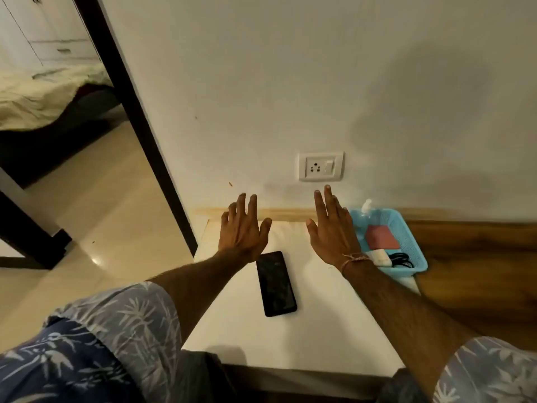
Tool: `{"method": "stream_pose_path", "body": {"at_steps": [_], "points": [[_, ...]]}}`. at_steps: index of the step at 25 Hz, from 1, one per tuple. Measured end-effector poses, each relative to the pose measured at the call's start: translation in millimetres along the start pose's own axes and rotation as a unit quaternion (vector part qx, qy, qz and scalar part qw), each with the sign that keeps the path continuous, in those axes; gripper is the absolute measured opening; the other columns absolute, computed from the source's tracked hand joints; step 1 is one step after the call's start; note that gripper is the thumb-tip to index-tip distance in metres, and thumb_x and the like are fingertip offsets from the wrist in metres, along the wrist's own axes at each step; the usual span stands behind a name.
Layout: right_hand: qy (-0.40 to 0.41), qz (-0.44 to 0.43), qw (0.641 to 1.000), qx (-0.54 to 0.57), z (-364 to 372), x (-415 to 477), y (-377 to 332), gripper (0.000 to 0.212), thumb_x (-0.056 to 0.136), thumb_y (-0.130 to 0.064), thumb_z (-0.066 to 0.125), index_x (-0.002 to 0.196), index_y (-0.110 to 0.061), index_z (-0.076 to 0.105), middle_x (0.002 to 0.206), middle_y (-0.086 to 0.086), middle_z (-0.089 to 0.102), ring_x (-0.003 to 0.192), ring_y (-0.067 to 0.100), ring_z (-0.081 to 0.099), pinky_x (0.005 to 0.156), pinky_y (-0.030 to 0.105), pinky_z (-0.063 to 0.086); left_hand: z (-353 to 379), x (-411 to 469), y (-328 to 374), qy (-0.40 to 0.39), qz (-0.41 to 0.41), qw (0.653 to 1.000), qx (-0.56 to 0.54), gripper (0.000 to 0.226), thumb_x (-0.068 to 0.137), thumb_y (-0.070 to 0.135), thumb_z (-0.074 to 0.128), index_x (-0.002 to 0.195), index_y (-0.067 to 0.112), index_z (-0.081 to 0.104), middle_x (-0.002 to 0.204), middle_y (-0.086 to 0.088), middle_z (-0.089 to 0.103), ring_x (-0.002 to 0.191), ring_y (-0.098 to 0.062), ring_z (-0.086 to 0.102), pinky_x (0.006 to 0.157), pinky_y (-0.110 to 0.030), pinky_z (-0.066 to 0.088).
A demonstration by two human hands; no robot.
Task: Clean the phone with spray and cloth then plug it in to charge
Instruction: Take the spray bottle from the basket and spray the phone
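- Nothing gripped: left hand [242,228] and right hand [331,231] held palm-down over the white surface [319,330], fingers [252,203] straight, spread and bare.
- Flat on that surface, dark screen up: a black rectangular smartphone [276,283], between the two forearms, top corner just by the left wrist, nearer the body than both palms and well apart from every fingertip.
- At the surface's right edge, just beside the right hand: a light-blue perforated plastic basket [418,257] holding a clear spray bottle with a white nozzle [366,206], a folded red cloth [382,237], a white charger plug [379,257] and a coiled black cable [402,260].
- On the wall beyond the fingertips: a white socket plate with one switch [321,166].
- Print on bottle and plug too small to read.
- Around the right wrist: a thin brown thread band [353,258].
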State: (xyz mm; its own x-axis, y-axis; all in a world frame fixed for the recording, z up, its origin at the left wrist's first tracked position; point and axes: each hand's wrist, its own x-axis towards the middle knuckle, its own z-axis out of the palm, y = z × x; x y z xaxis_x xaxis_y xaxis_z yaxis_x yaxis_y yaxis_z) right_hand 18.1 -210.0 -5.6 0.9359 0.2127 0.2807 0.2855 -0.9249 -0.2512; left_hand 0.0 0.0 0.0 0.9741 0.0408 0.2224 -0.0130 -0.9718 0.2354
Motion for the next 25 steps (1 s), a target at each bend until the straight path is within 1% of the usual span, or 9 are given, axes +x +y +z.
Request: {"method": "stream_pose_path", "body": {"at_steps": [2,6,9,12,14,16,19,21,25], "points": [[-0.019,0.016,1.000,0.009,22.8,-5.7,3.9,0.067,0.103,-0.036,0.037,0.156,-0.016,0.002,0.163,0.009,-0.013,0.151,0.028,0.008,0.121,0.046,0.020,19.9,-4.6,-1.0,-0.036,-0.035,0.999,-0.005,0.066,0.102,0.052,0.034,0.153,0.012,0.026,0.154,-0.015,0.033,0.135,-0.034,0.037,0.108,-0.047,0.035],[-0.063,0.037,0.997,0.018,76.7,-27.9,7.8,0.059,0.102,-0.037,0.037,0.155,-0.017,0.019,0.165,0.009,-0.001,0.147,0.029,0.022,0.117,0.044,0.029,70.3,-30.5,-8.7,-0.095,-0.113,0.989,-0.002,0.055,0.102,0.052,0.033,0.134,0.009,0.044,0.131,-0.014,0.051,0.117,-0.031,0.048,0.097,-0.044,0.040],[-0.088,0.051,0.995,-0.001,98.1,-38.9,6.4,0.047,0.101,-0.040,0.039,0.144,-0.021,0.043,0.151,0.008,0.035,0.131,0.027,0.041,0.101,0.042,0.040,93.6,-42.2,-0.1,-0.127,-0.194,0.972,-0.042,0.053,0.102,0.053,0.031,0.123,0.009,0.051,0.123,-0.013,0.059,0.112,-0.031,0.054,0.094,-0.044,0.041],[-0.129,0.067,0.989,0.026,112.2,-48.7,-3.5,0.034,0.100,-0.039,0.040,0.118,-0.023,0.064,0.121,0.003,0.059,0.110,0.023,0.051,0.091,0.041,0.038,107.2,-46.1,17.4,-0.111,-0.285,0.944,-0.121,0.054,0.102,0.054,0.032,0.121,0.008,0.053,0.122,-0.012,0.061,0.110,-0.032,0.058,0.090,-0.044,0.044],[-0.147,0.113,0.980,0.076,118.9,-50.4,-9.7,0.031,0.100,-0.035,0.042,0.111,-0.020,0.066,0.115,0.004,0.063,0.108,0.024,0.054,0.092,0.043,0.042,113.3,-43.8,27.2,-0.099,-0.334,0.921,-0.174,0.053,0.101,0.053,0.034,0.119,0.008,0.055,0.120,-0.012,0.060,0.108,-0.033,0.059,0.088,-0.043,0.045],[-0.146,0.189,0.959,0.150,122.5,-48.6,-12.9,0.029,0.100,-0.030,0.046,0.116,-0.017,0.066,0.117,0.006,0.065,0.109,0.026,0.057,0.097,0.044,0.047,115.9,-38.7,30.1,-0.085,-0.374,0.896,-0.226,0.047,0.101,0.048,0.038,0.115,0.008,0.059,0.116,-0.011,0.063,0.103,-0.032,0.060,0.086,-0.042,0.046],[-0.134,0.272,0.912,0.277,121.3,-46.2,-10.7,0.028,0.098,-0.019,0.050,0.120,-0.011,0.065,0.122,0.009,0.064,0.110,0.029,0.059,0.100,0.043,0.049,116.2,-37.3,27.5,-0.044,-0.408,0.845,-0.342,0.029,0.101,0.025,0.043,0.114,0.012,0.066,0.115,-0.009,0.068,0.094,-0.025,0.061,0.085,-0.038,0.053],[-0.125,0.284,0.886,0.345,116.4,-47.3,-8.4,0.027,0.097,-0.015,0.050,0.118,-0.011,0.066,0.118,0.007,0.066,0.108,0.028,0.061,0.095,0.038,0.051,113.9,-41.3,27.1,-0.015,-0.404,0.799,-0.445,0.032,0.097,0.008,0.043,0.113,0.019,0.069,0.111,-0.008,0.071,0.095,-0.024,0.068,0.084,-0.040,0.060],[-0.070,0.296,0.810,0.501,101.3,-43.1,-11.5,0.028,0.097,-0.011,0.050,0.117,-0.021,0.067,0.114,-0.001,0.069,0.107,0.023,0.064,0.094,0.036,0.055,101.3,-28.8,21.6,-0.004,-0.387,0.656,-0.648,0.034,0.094,-0.007,0.049,0.107,0.014,0.073,0.099,-0.017,0.075,0.091,-0.037,0.073,0.079,-0.053,0.062]]}}
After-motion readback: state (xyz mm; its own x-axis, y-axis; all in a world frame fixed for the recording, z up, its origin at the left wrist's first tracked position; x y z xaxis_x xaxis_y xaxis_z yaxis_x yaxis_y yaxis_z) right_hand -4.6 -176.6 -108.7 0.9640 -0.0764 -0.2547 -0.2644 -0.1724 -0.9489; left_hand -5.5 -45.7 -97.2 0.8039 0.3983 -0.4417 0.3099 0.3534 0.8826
